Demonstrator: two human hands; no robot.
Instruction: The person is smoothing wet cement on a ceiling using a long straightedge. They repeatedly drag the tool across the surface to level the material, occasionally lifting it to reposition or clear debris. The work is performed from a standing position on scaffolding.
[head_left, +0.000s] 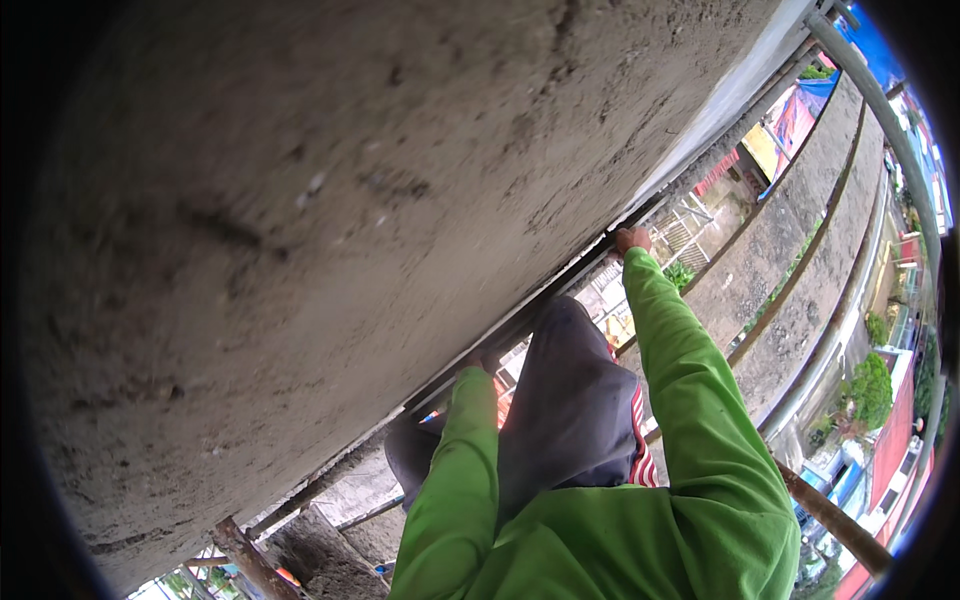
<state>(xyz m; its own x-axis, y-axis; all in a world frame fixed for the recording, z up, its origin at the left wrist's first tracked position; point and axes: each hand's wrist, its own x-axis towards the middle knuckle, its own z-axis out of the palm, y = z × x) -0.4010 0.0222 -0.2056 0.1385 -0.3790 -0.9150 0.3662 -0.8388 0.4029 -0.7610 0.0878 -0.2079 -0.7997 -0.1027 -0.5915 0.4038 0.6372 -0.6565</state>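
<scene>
A long, straight, narrow bar [530,318] runs diagonally along the lower edge of a rough grey plastered wall [380,230]. My right hand [632,240] is closed around the bar toward its upper right part, with the fingertips hidden. Lower down and to the left, my left hand [483,360] grips the same bar, partly in shadow and partly covered by the green sleeve. Both arms reach forward, and my bent knee [565,345] in dark trousers rises between them, close to the bar.
Weathered scaffold planks [745,245] with gaps between them stretch along my right. A grey metal pipe [880,95] curves past at the far right, and a rusty pole [835,515] crosses beside my right side. Buildings and trees [868,390] show far below.
</scene>
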